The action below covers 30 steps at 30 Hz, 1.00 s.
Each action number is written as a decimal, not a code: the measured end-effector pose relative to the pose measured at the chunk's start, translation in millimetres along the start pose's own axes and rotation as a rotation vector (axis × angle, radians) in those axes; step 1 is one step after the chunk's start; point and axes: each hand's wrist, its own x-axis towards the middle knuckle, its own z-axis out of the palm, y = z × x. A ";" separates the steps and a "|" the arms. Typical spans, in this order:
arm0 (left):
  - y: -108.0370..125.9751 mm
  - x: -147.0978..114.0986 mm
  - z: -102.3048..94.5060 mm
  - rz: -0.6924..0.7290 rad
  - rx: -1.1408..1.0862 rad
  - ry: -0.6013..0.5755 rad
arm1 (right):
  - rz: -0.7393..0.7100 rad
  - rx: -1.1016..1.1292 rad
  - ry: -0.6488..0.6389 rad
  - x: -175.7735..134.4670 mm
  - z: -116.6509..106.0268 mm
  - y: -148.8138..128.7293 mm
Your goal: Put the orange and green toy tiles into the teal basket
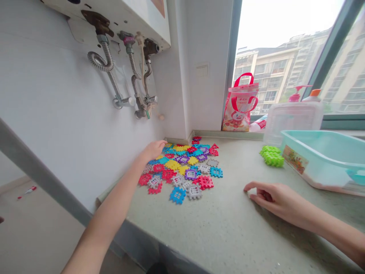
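A spread of colourful plastic interlocking building tiles (172, 164) lies on the counter in red, blue, yellow, purple and grey, several with window-shaped cut-outs. My left hand (154, 150) reaches to the far left side of this pile, by the wall. Its fingers are mostly hidden behind the hand, so whether they grip a tile cannot be made out. On the counter to the right rests my right hand (270, 197), holding nothing, with index finger and thumb apart and the other fingers loosely curled. A small stack of green tiles (272, 156) sits beyond it.
Beside the green stack stands a turquoise plastic bin (322, 152); a translucent lid (293, 118) leans behind it. A red-handled bag (236, 110) and bottles are by the window. Metal pipes (114, 82) hang from a wall-mounted heater (137, 19). The counter (211, 224) has a front edge.
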 end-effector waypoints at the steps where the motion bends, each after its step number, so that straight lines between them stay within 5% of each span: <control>1: -6.0 -1.7 -7.5 -0.024 0.010 0.028 | -0.002 0.003 0.000 0.4 0.5 0.5; 5: -19.5 -8.0 -28.9 -0.061 0.054 0.043 | -0.021 -0.011 0.004 4.3 2.3 1.8; 8: -2.8 -12.1 -32.7 -0.023 0.043 0.016 | -0.024 -0.050 0.032 7.1 0.2 -0.8; 11: 46.9 -30.5 -26.6 0.099 -0.082 0.013 | -0.013 -0.078 0.022 6.7 -4.9 -6.9; 16: 159.3 -116.7 1.2 0.739 -0.179 -0.093 | -0.024 -0.068 -0.024 2.6 -10.7 -13.3; 19: 190.1 -155.2 18.6 0.923 -0.131 -0.151 | -0.032 -0.043 -0.019 1.4 -11.1 -13.2; 22: 182.4 -150.0 28.0 0.924 -0.096 -0.173 | -0.038 -0.042 -0.018 1.8 -11.4 -13.2; 30: 147.5 -81.1 48.2 0.774 -0.075 -0.189 | -0.044 -0.004 -0.032 3.4 -13.8 -8.9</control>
